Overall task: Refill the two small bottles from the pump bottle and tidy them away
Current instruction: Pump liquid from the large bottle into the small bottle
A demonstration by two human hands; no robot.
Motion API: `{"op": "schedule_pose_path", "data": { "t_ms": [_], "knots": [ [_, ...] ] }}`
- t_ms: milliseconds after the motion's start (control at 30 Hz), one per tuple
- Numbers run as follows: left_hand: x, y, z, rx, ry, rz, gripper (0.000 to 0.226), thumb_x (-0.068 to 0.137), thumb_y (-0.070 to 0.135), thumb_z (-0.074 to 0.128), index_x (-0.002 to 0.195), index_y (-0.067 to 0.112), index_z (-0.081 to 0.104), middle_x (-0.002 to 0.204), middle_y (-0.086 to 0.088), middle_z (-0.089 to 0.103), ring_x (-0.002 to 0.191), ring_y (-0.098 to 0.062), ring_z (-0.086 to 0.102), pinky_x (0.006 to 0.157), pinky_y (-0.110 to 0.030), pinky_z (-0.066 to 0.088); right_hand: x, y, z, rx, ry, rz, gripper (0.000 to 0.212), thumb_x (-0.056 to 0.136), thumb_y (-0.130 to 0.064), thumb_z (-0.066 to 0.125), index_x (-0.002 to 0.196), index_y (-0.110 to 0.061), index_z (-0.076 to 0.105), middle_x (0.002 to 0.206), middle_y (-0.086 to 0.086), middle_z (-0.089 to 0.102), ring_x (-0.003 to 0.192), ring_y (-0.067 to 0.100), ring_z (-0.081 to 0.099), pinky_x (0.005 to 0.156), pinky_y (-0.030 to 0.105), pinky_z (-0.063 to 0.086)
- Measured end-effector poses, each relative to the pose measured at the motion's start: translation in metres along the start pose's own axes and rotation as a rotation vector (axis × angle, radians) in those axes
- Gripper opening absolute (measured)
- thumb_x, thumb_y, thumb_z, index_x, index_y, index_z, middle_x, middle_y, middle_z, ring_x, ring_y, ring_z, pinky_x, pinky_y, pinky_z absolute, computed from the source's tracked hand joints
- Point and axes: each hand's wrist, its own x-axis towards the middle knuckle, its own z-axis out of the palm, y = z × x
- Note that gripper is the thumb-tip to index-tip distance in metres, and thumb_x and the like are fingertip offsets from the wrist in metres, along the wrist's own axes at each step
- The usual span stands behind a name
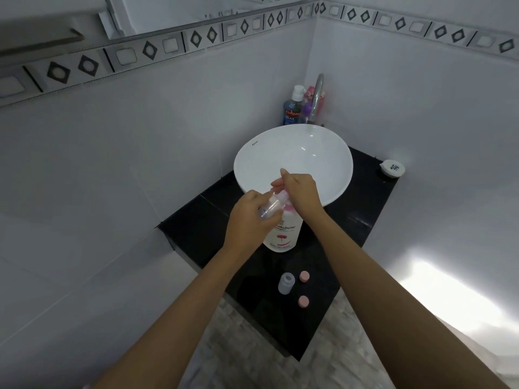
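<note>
A large white pump bottle (283, 234) with pink print stands on the black counter (196, 226) in front of the white basin (292, 153). My right hand (302, 192) lies on top of its pump head, fingers bent over it. My left hand (247, 220) holds a small clear bottle (77, 207) tilted on its side, its mouth close to the pump's nozzle. The pump head itself is mostly hidden under my hands.
A second small clear bottle (286, 282) and two pink caps (304, 276) (303, 301) lie on the counter's near end. A mouthwash bottle (292, 108) and curved tap (317, 94) stand behind the basin. A white round lid (392, 168) sits at the right edge.
</note>
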Motion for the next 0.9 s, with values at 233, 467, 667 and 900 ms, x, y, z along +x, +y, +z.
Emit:
{"op": "schedule_pose_path", "data": {
  "t_ms": [233,467,667,900],
  "knots": [
    [-0.002,-0.008,0.002,-0.011,-0.004,-0.061,0.051,0.081,0.03,0.07,0.128,0.013,0.058,0.111,-0.003,0.06,0.103,-0.014,0.055,0.086,-0.026,0.049,0.0,0.01,0.005,0.013,-0.027,0.038,0.046,0.1,-0.031,0.035,0.094,-0.003,0.072,0.099,0.011,0.073,0.096,0.022,0.065,0.077,0.032,0.052],
    [-0.003,-0.006,0.001,-0.046,-0.01,-0.062,0.051,0.081,0.027,0.071,0.128,0.013,0.058,0.107,0.0,0.058,0.101,-0.013,0.054,0.085,-0.023,0.049,0.004,0.0,-0.005,0.002,-0.131,0.109,0.038,0.096,-0.027,0.045,0.097,-0.001,0.072,0.091,0.009,0.07,0.083,0.018,0.06,0.065,0.025,0.052],
    [0.001,-0.003,-0.001,-0.032,0.015,-0.049,0.05,0.081,0.028,0.071,0.127,0.013,0.058,0.111,-0.001,0.059,0.104,-0.01,0.053,0.088,-0.023,0.048,0.015,-0.004,-0.008,0.016,-0.135,0.082,0.039,0.096,-0.029,0.045,0.09,-0.002,0.073,0.087,0.014,0.074,0.087,0.025,0.068,0.09,0.036,0.05],
    [0.0,-0.01,0.003,-0.069,-0.007,-0.084,0.049,0.081,0.027,0.071,0.126,0.014,0.059,0.105,0.004,0.056,0.102,-0.011,0.053,0.081,-0.016,0.045,0.008,-0.001,0.0,0.075,-0.153,0.217,0.043,0.098,-0.027,0.037,0.08,-0.006,0.07,0.096,0.011,0.072,0.099,0.027,0.063,0.081,0.035,0.05]
  ]
}}
